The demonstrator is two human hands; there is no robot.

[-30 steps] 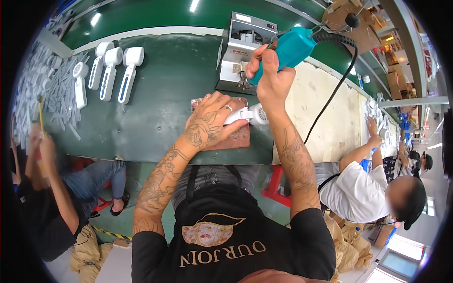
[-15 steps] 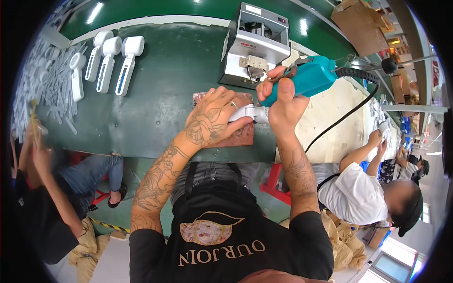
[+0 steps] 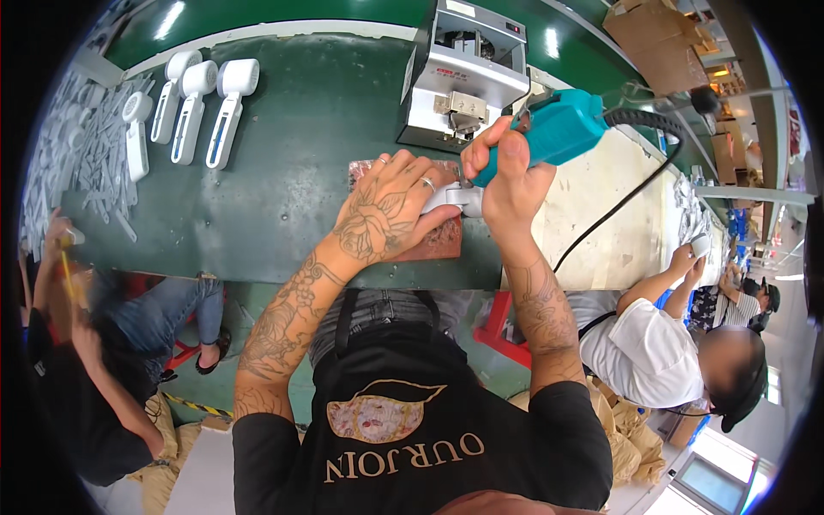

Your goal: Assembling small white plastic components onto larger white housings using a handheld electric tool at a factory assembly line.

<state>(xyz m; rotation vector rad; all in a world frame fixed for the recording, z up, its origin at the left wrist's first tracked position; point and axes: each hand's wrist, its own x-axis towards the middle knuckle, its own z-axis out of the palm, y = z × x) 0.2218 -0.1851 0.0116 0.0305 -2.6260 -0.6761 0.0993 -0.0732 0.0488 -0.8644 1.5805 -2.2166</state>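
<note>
My right hand (image 3: pixel 513 176) is wrapped around a teal electric screwdriver (image 3: pixel 562 127), its tip end pointing down and left. A finger rests on its lever. Under that end lies a white shower head (image 3: pixel 463 197), its neck and part of its end showing. My left hand (image 3: pixel 390 202) holds the shower head down on a reddish-brown pad (image 3: pixel 429 247), thumb on the near side and fingers over the far side. Most of the shower head's handle is hidden beneath the left palm. Where the screwdriver's tip touches is hidden by my right hand.
A grey boxy machine (image 3: pixel 468 81) stands behind the pad. Several finished-looking white shower heads (image 3: pixel 227 112) lie at the back left, beside a heap of white parts (image 3: pixel 94 146). A black cord (image 3: pixel 618 206) loops at the right. Co-workers sit on both sides.
The screwdriver and my right hand have shifted very slightly. My left hand keeps its hold. The left co-worker's hands and the white piece held by the right co-worker have moved a little.
</note>
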